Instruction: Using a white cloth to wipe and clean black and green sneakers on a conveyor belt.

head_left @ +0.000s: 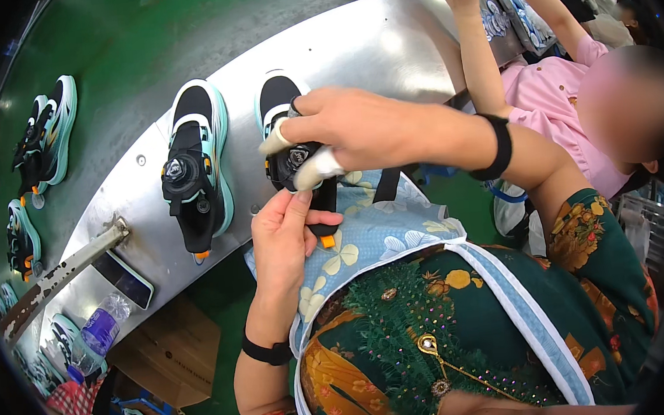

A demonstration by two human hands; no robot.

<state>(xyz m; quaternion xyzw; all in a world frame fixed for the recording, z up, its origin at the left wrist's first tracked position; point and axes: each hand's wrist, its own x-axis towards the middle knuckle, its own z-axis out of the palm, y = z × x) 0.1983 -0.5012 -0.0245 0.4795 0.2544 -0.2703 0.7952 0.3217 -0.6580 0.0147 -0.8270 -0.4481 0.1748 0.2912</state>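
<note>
A black and mint sneaker [279, 91] with a round dial on its tongue lies at the metal table's near edge, toe pointing away from me. My right hand [361, 131] reaches over it from the right, pale finger cots on its thumb and a finger, which close around the dial area. Low at the collar, my left hand [281, 231] pinches at the shoe with thumb and forefinger; what lies between those tips is too small to make out. An orange tab [328, 241] shows at the heel. Just left stands a matching sneaker [195, 156], untouched.
More sneakers [53, 136] sit on the green surface beyond the metal table [342, 39]. At left are a painted metal bar [65, 279], a phone [125, 280], a plastic bottle [101, 329] and a cardboard box [176, 352]. A person in pink [546, 97] works at right beside a tray [523, 13].
</note>
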